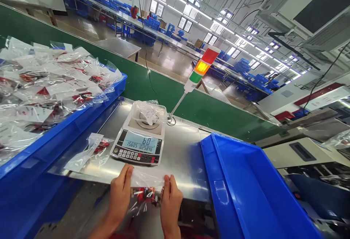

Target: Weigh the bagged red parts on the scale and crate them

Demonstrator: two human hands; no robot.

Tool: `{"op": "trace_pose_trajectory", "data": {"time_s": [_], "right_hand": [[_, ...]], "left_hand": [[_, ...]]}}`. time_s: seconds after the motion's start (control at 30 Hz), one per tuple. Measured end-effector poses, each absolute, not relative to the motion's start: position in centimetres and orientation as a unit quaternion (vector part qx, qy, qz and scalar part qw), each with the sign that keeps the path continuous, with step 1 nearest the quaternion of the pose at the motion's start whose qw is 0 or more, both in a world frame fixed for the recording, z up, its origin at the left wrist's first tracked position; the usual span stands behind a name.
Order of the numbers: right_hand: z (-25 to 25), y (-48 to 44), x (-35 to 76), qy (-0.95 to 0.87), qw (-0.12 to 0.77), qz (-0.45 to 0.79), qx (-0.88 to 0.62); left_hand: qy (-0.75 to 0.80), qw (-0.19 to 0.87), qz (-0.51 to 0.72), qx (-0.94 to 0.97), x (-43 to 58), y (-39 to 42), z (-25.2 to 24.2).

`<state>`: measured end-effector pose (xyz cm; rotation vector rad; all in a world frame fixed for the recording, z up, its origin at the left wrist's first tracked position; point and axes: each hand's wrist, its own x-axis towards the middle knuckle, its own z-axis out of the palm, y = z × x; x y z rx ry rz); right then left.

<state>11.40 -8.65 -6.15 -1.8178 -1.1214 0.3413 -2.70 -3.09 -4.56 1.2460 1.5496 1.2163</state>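
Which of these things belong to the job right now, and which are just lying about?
Job: left hand and right hand holding a clear plastic bag of red parts; digital scale with a bagged packet; loose packet beside it; blue bin of packets.
Lying about: stack light, blue tray, green belt.

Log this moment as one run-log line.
Left hand: gripping clear plastic bag with red contents | Right hand: gripping same bag | Nearby: white digital scale, blue plastic bin

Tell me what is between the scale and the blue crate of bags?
In the head view, a clear plastic bag with red inside lies on the steel table, between the digital scale and the blue crate.
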Motion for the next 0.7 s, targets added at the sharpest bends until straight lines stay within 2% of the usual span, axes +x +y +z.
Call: {"op": "trace_pose_trajectory", "data": {"time_s": [0.1,0.27,0.33,0.5,0.57,0.7], "right_hand": [[-5.6,-8.1,11.8,-0.435,0.477,0.203,-0.736],[-5.9,-8.7,14.1,-0.435,0.476,0.249,-0.722],[-5.8,-9.4,15.8,-0.425,0.481,0.245,-0.727],[-4.5,-11.3,21.5,-0.414,0.480,0.166,-0.755],[-3.7,-11.7,23.1,-0.426,0.456,0.138,-0.769],[-2.5,-11.9,24.0,-0.438,0.436,0.091,-0.781]], "left_hand": [[0.608,0.392,0.464,0.510,-2.9,-3.1,-4.8],[0.565,0.456,0.445,0.524,-2.6,-2.9,-5.3],[0.538,0.395,0.481,0.568,-2.8,-1.8,-5.0],[0.449,0.104,0.564,0.685,-4.1,3.9,-2.4],[0.433,0.055,0.565,0.700,-4.5,5.9,-1.1],[0.424,0.044,0.527,0.735,-4.5,8.0,0.7]]}}
